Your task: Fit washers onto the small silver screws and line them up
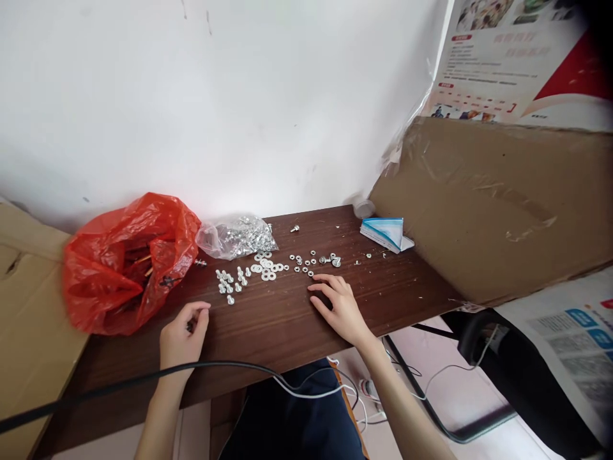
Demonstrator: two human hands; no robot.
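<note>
My left hand (pixel 184 335) is curled closed at the front left of the brown table. A small dark bit shows inside its fingers, too hidden to name. My right hand (pixel 339 310) reaches over the table with its fingers apart, and its index fingertip is at or just beside a small nut (pixel 311 273). Several more nuts (pixel 297 269) lie scattered beyond that hand. Flat washers (pixel 265 264) are spread left of the nuts. Between the washers and my left hand stands a group of silver bolts (pixel 230 287). Assembled bolts (pixel 336 261) lie behind the right hand.
A red plastic bag (pixel 129 268) stands at the left, beside a clear bag of hardware (pixel 239 236). At the back right are a blue-and-white folded packet (pixel 383 233) and a clear round container (pixel 364 208). Cardboard (pixel 502 211) borders the right side. A black cable (pixel 225 364) crosses the foreground.
</note>
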